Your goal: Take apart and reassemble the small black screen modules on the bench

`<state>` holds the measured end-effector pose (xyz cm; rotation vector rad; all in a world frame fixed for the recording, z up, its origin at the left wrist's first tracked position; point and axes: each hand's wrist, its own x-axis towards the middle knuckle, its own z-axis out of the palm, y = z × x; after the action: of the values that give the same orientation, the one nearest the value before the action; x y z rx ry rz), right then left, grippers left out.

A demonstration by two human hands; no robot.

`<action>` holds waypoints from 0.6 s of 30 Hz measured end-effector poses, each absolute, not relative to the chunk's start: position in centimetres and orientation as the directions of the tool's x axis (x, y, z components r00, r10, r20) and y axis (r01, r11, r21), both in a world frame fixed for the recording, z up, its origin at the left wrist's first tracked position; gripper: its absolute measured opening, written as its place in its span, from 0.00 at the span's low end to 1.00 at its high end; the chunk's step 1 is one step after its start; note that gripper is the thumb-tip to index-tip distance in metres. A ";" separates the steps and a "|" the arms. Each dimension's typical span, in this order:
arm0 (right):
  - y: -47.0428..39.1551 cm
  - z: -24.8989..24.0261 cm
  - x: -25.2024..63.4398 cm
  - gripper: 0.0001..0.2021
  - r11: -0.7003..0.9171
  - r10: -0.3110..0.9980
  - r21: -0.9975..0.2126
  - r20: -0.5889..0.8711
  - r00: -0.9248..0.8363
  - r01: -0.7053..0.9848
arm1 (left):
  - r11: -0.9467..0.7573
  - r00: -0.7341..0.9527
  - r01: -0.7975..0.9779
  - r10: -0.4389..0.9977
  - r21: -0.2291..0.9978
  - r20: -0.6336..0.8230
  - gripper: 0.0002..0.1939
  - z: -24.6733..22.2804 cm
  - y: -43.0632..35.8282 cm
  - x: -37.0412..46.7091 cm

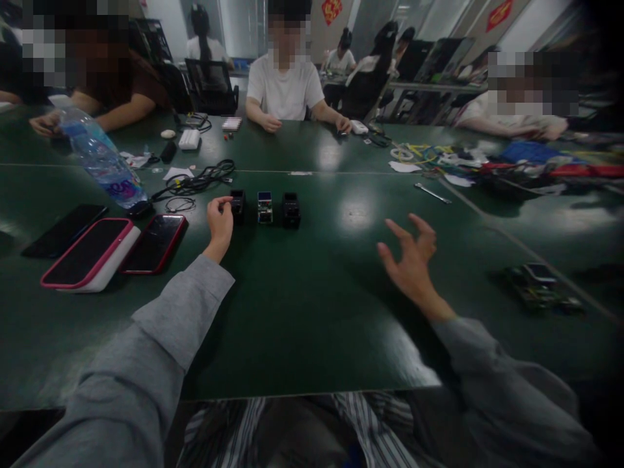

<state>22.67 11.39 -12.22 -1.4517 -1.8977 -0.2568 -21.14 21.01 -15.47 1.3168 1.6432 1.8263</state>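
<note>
On the green table [312, 286], a small black device [238, 207] stands at the left of a short row. My left hand [221, 224] is at its left side, fingers curled and the fingertips touching or very near it. Beside it lies a small circuit module [264, 208] with a screen, and to the right of that stands a second black device [291, 209]. Over the table to the right, my right hand [411, 260] has its fingers spread and holds nothing. A green circuit board assembly [541, 286] lies at the far right.
At the left are a water bottle [102, 153], a red-edged phone [155, 244], a pink-rimmed phone [90, 253], a dark phone [65, 229] and black cables [199, 179]. A wrench [433, 193] and tangled wires [517, 169] lie at the right. Several people sit beyond.
</note>
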 end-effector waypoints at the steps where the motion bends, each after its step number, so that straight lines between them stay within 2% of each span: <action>1: 12.0 -12.3 19.6 0.26 0.417 0.767 -0.241 0.611 -0.196 0.876 | -0.257 -0.515 0.305 0.766 0.917 0.386 0.09 -15.5 21.0 -21.1; 4: 13.6 -12.4 12.2 0.27 0.581 0.751 -0.189 0.499 -0.432 0.792 | -0.240 -0.537 0.288 0.761 0.927 0.364 0.08 -15.3 21.0 -21.1; 6: 14.9 -12.4 9.2 0.28 0.648 0.720 -0.162 0.449 -0.529 0.745 | -0.242 -0.538 0.290 0.759 0.926 0.367 0.08 -15.2 20.9 -21.0; 12: 18.0 -13.1 7.3 0.28 0.702 0.691 -0.192 0.416 -0.590 0.686 | -0.227 -0.548 0.298 0.755 0.927 0.360 0.08 -15.3 21.1 -20.9; 18: 17.9 -13.1 7.5 0.24 0.698 0.699 -0.227 0.423 -0.576 0.680 | -0.224 -0.554 0.318 0.745 0.921 0.372 0.09 -16.0 21.7 -21.3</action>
<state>7.55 17.87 -13.11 -1.0590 -2.4204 0.0534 -21.27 21.67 -15.98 1.2603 1.7108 1.8376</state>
